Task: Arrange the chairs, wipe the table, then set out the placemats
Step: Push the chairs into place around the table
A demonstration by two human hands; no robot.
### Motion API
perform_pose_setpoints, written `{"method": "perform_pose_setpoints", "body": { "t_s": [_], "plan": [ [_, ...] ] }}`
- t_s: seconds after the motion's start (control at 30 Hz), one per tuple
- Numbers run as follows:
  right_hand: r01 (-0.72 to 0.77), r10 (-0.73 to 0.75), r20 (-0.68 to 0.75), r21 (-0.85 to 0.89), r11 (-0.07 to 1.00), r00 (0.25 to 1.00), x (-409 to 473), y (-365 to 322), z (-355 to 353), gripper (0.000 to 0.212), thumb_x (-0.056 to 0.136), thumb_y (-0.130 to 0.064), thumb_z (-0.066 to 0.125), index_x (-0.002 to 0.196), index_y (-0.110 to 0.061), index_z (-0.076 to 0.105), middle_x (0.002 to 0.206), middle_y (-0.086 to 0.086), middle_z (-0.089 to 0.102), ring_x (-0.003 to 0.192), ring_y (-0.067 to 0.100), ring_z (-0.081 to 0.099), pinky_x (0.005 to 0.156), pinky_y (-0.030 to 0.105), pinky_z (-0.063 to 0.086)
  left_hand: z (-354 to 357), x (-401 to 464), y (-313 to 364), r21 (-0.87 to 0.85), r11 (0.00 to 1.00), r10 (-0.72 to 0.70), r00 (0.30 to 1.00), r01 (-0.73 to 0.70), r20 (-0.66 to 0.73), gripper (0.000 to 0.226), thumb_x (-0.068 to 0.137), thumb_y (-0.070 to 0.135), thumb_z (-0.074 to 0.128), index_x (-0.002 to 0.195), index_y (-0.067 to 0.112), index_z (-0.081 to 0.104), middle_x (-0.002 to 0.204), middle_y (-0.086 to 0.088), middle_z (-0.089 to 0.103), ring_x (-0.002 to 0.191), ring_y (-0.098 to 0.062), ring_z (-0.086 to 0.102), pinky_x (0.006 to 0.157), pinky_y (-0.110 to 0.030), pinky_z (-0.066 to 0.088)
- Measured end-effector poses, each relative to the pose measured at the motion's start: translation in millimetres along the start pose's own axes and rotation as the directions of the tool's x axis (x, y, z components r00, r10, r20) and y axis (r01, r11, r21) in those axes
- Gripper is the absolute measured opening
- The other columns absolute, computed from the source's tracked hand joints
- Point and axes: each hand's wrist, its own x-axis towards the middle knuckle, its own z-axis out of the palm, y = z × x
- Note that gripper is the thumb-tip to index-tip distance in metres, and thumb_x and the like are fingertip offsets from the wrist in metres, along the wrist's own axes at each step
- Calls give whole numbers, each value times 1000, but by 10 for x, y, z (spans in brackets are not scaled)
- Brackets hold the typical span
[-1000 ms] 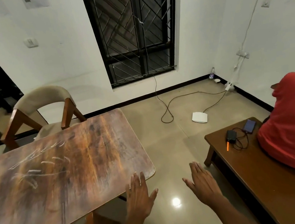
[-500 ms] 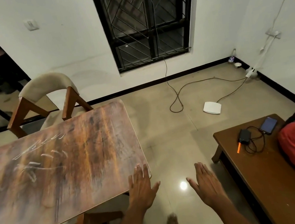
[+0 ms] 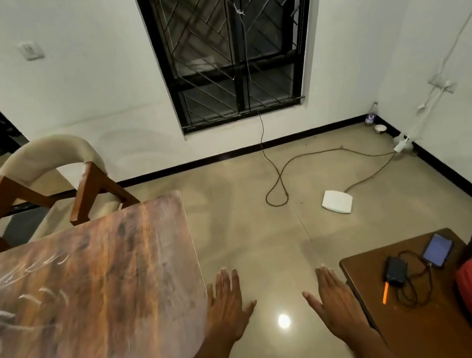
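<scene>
Head view: two hands (image 3: 279, 303), one chair (image 3: 47, 181).

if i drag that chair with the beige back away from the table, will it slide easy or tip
The chair has thick wooden legs, so it is probably fairly heavy and stiff. The floor looks glossy and smooth, so it will likely slide rather than catch. Its splayed frame suggests little risk of tipping, though pulling high on the padded backrest might rock it.

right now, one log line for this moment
hands: left open, right open, both empty | table: bare, no placemats | chair: at far side | phase: between steps
</scene>
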Motion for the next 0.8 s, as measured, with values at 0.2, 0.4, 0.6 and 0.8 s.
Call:
{"method": "perform_pose_setpoints", "body": {
  "t_s": [0.2,0.4,0.6,0.8],
  "plan": [
    [31,-31,-29,-10,999,999,608,28,-484,143,62,-90,-39,168,-10,14,179,10,13,167,25,12,130,36,23,-346,657,182,-25,997,-76,996,77,49,118,70,76,-16,168,10,-9,176,-17,-9,165,-32,-7,130,-47,-4],
    [105,-105,6,-36,994,994,1291,-25,-524,142,65,-87,-42,168,-10,18,177,10,20,166,25,14,131,36,22,-57,1182,-107,-77,984,-163,986,161,-24,92,92,71,29,142,2,64,144,-24,63,130,-38,66,101,-55,55],
    [275,-274,27,-44,960,961,2077,-356,-812,137,66,-85,-38,169,-11,14,178,10,15,167,24,9,131,34,16,-507,1385,-228,-148,947,-285,958,285,21,111,84,78,0,169,7,7,176,-18,1,165,-33,9,129,-42,8],
    [379,-375,51,-125,917,925,3066,-445,-1224,137,69,-86,-38,166,-10,21,176,12,21,165,26,17,129,35,25,-870,1999,-219,-235,894,-409,908,381,-85,95,104,72,22,168,6,2,177,-16,-1,165,-29,4,125,-38,1]
  ]
}}
